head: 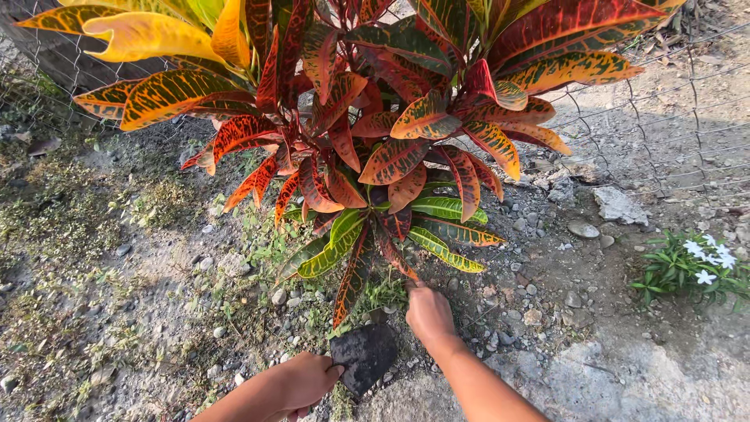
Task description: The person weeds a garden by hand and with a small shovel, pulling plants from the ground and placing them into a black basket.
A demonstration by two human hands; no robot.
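From the head camera we look down on our two bare arms reaching to the foot of a croton (367, 133), a bushy plant with red, orange and yellow-green leaves. Our left hand (301, 383) is closed round the handle of a dark trowel (365, 355); its broad blade lies just in front of the hand, low against the stony ground (156, 312), tip toward the plant's base (a grip that keeps the blade flat and near the soil). Our right hand (428, 312) reaches in under the lowest leaves, fingers bunched and pointing down at the base of the stem, where small green weeds (383, 295) grow; whether they pinch anything we cannot tell, since the tips are hidden by the hand itself. The two hands are near each other, the trowel between them and a little lower in the picture.

Around them the ground is dry, gravelly earth with pebbles and sparse grass. The drooping lower leaves hang over the spot and crowd the reach. A wire fence (664, 117) runs behind the plant, a pale stone (619, 205) lies to the right, and further right stands a small plant with white flowers (695, 262), well apart from the hands.
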